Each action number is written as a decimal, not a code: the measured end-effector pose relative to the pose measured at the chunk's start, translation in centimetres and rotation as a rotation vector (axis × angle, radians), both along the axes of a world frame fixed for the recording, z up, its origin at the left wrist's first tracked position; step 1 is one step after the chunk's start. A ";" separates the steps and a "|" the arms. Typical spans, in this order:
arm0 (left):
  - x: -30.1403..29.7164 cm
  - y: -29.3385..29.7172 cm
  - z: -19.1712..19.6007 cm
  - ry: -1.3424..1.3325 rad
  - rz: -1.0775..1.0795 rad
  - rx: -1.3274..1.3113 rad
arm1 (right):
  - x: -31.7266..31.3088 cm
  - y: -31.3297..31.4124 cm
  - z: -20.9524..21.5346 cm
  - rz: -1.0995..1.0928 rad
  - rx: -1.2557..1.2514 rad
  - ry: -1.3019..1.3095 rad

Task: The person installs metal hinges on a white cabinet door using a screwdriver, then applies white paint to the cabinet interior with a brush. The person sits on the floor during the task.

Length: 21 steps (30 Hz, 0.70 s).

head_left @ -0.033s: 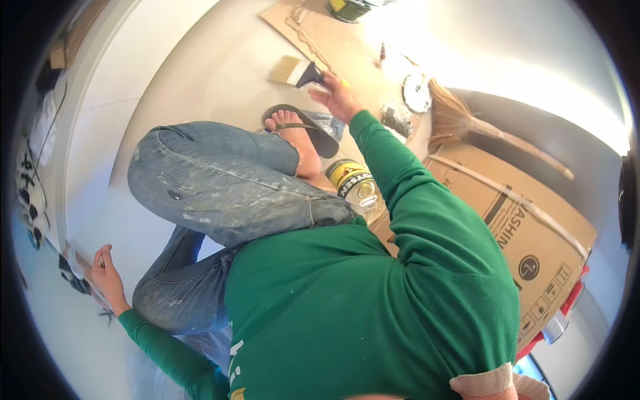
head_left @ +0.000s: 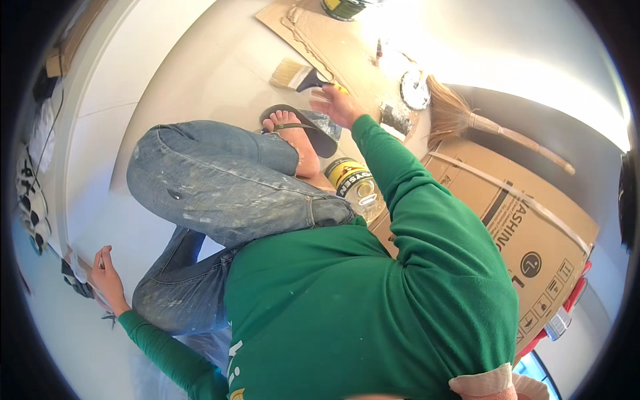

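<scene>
My right hand (head_left: 340, 108) is closed around the dark handle of a wide flat paintbrush (head_left: 291, 75), whose pale bristles point left. Under the brush and to its right lies a flat cardboard sheet (head_left: 283, 30) with a smeared edge. Below the hand is my foot (head_left: 293, 133) in a dark flip-flop (head_left: 323, 142). At the far left my left hand (head_left: 109, 283) hangs beside my bent knee. Its fingers look loosely spread with nothing clearly in them.
Beside my hip stands a can with a yellow and black label (head_left: 351, 177). To the right are a white-smeared round lid (head_left: 415, 91), a straw broom (head_left: 503, 133) and a large cardboard box (head_left: 533, 220). Another can (head_left: 343, 8) stands at the top.
My right hand and the paintbrush have shifted slightly toward me. My left hand stays nearly where it was.
</scene>
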<state>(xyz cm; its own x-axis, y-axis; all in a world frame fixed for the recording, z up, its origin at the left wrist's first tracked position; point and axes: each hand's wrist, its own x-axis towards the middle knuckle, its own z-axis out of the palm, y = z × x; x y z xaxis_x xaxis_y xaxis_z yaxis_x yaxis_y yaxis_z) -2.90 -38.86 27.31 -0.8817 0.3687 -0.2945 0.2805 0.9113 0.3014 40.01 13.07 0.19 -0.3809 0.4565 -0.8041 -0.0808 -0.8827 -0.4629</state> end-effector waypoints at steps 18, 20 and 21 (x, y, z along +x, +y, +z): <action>-2.2 6.0 0.6 -0.040 -0.124 -0.230 | 22.0 3.7 -12.3 -0.863 -0.300 -0.582; -1.7 6.2 0.5 0.004 -0.133 -0.123 | 23.8 4.1 -12.0 -0.771 -0.237 -0.516; -1.6 6.3 0.6 0.011 -0.138 -0.120 | 24.6 4.2 -11.2 -0.754 -0.257 -0.541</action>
<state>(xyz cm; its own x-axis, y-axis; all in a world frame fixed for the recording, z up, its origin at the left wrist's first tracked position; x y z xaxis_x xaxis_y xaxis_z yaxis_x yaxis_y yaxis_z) -4.52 -32.51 27.93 -0.8285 0.4491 -0.3345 0.4078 0.8932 0.1894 64.64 17.27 -11.00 0.3928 0.2147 -0.8942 -0.5009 -0.7655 -0.4038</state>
